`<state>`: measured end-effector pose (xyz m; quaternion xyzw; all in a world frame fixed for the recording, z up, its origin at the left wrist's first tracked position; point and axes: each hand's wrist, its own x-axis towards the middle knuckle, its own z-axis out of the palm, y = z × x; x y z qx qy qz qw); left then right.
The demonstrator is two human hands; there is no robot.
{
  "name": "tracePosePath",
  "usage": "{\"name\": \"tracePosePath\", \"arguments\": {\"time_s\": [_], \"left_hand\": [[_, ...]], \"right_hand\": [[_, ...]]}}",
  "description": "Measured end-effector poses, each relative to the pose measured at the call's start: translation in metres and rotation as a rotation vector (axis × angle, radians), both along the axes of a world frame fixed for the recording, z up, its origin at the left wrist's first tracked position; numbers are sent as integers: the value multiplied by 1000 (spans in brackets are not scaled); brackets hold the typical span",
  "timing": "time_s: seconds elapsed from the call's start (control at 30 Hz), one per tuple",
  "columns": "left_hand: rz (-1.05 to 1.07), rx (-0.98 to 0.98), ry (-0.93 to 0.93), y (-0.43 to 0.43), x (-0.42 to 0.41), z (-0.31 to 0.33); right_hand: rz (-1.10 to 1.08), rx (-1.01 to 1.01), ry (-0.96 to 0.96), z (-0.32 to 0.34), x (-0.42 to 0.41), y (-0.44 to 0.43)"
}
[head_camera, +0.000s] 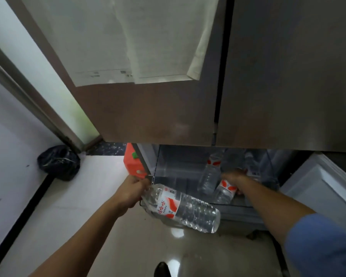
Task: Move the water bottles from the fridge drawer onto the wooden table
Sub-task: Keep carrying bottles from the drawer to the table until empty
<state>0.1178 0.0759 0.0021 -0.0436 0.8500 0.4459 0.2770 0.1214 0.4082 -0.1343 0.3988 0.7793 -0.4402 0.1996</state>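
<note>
My left hand [132,191] grips a clear water bottle [185,208] with a red and white label by its neck, holding it nearly level in front of the open fridge drawer [168,168]. Inside the drawer, my right hand [235,179] closes round a second bottle [226,189] with the same label. A third bottle [210,172] lies just left of it on the drawer floor. Further bottles show dimly at the drawer's back right [250,162].
The closed upper fridge doors [268,86] hang overhead, with papers [128,41] stuck on the left one. An orange container [134,162] stands beside the drawer's left wall. A black rubbish bag [59,162] sits on the floor at the left. A white open compartment [324,184] juts out on the right.
</note>
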Motion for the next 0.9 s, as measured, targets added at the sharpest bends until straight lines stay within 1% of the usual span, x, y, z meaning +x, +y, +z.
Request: {"name": "tracePosePath", "arguments": {"time_s": [0.07, 0.1, 0.13, 0.2, 0.23, 0.3, 0.37, 0.43, 0.53, 0.6, 0.67, 0.73, 0.83, 0.9], "left_hand": [[17, -31, 13, -3, 7, 0], [22, -47, 15, -5, 10, 0], [27, -56, 16, -7, 13, -1], [31, -61, 27, -9, 18, -5], [25, -66, 38, -9, 20, -7], [8, -80, 60, -9, 22, -7], [-17, -95, 84, -5, 23, -6], [-52, -120, 111, 0, 21, -6], [-147, -189, 159, 9, 18, -9], [-197, -250, 193, 14, 16, -14], [-233, -277, 220, 20, 19, -19], [-275, -301, 260, 24, 23, -23], [-317, -388, 340, 24, 34, -25], [-328, -430, 390, 16, 41, -23]], "right_hand": [[112, 190, -5, -14, -8, -2], [133, 273, -15, -19, -10, -4], [138, 318, -24, -25, -12, -4], [120, 305, -9, -27, -11, -6], [76, 251, -5, -26, -9, -6], [-90, 100, 14, -19, -2, -6], [-256, -76, 156, -14, 3, -4], [-366, -211, 292, -13, 8, -2], [-444, -311, 358, -2, 20, -3], [-523, -333, 437, 10, 28, -3], [-532, -251, 490, 24, 39, -8], [-434, -82, 565, 39, 52, -19], [-127, 307, 687, 58, 68, -42], [75, 489, 781, 71, 75, -57]]}}
